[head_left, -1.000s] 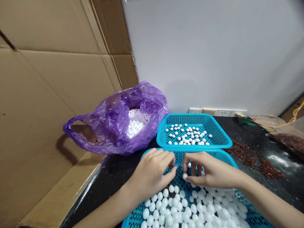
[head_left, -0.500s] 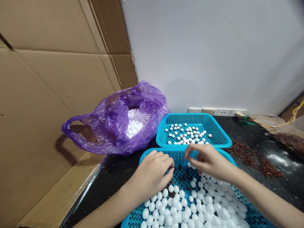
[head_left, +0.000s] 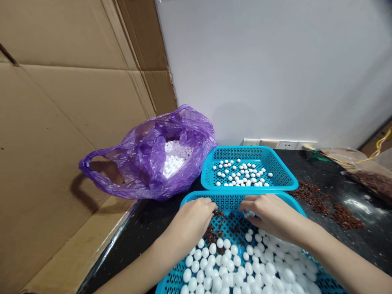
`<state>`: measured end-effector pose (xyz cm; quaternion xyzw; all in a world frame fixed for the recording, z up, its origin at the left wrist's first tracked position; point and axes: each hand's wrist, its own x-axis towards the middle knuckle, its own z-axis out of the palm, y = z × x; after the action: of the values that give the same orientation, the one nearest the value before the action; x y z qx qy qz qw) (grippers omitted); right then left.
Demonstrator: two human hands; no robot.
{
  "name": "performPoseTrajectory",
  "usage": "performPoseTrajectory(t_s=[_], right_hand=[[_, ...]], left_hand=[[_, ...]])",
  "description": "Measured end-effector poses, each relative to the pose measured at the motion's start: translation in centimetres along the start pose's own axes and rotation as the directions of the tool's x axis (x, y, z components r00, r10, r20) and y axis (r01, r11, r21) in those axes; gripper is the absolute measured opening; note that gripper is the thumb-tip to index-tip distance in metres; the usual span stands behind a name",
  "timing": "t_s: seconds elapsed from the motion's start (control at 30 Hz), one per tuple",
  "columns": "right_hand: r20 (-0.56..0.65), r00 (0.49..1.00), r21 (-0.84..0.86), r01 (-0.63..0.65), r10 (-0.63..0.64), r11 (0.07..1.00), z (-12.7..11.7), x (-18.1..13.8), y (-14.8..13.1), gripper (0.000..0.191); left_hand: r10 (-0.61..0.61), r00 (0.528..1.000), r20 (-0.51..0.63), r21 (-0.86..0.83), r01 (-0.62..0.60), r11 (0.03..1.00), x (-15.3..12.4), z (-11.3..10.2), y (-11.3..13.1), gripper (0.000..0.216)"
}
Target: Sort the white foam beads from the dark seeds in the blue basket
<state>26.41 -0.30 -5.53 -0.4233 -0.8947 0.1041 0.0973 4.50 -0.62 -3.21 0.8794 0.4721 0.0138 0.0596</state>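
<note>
"What's over on the left?"

"A crumpled, translucent purple plastic bag (head_left: pixel 147 163) with white balls inside. Then the left hand (head_left: pixel 196 214), over the left side of the near turquoise basket of perforated plastic (head_left: pixel 229 201). Its fingers are curled; the tips are hidden, so I can't tell whether it pinches anything."

"And nearest it?"

"Dark reddish-brown dry bits (head_left: pixel 212 235), just right of and below its fingers. Toward the person lie many loose, smooth white balls (head_left: pixel 230 266)."

"Which hand is nearer the stray pair?"

"The right one (head_left: pixel 266 210). Two small round white balls (head_left: pixel 251 213) sit at its left edge, between bent fingers and thumb. They're round, no long axis to line up with. Whether it grips one, I can't tell."

"Behind?"

"A far turquoise basket of perforated plastic (head_left: pixel 239 152), with scattered white balls. Farther right, reddish-brown heaps (head_left: pixel 347 216) on the black counter (head_left: pixel 324 163)."
</note>
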Motion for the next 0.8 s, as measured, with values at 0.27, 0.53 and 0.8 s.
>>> performPoseTrajectory(t_s=[0.27,0.53,0.8], right_hand=[[0.091,0.996,-0.042,0.015,-0.012,0.999,-0.4,0.1,-0.3,0.011],[0.050,0.991,0.292,0.104,-0.123,0.951,-1.1,0.0,-0.8,0.017],[0.070,0.983,0.387,0.128,-0.168,0.913,-0.9,0.0,-0.3,0.015]], left_hand=[[0.077,0.985,0.156,0.115,-0.096,0.989,0.2,-0.7,0.6,0.020],[0.088,0.991,0.104,0.115,-0.099,0.988,-0.1,-0.5,0.5,0.012],[0.064,0.992,0.113,0.077,-0.073,0.994,0.0,-0.1,0.1,0.014]])
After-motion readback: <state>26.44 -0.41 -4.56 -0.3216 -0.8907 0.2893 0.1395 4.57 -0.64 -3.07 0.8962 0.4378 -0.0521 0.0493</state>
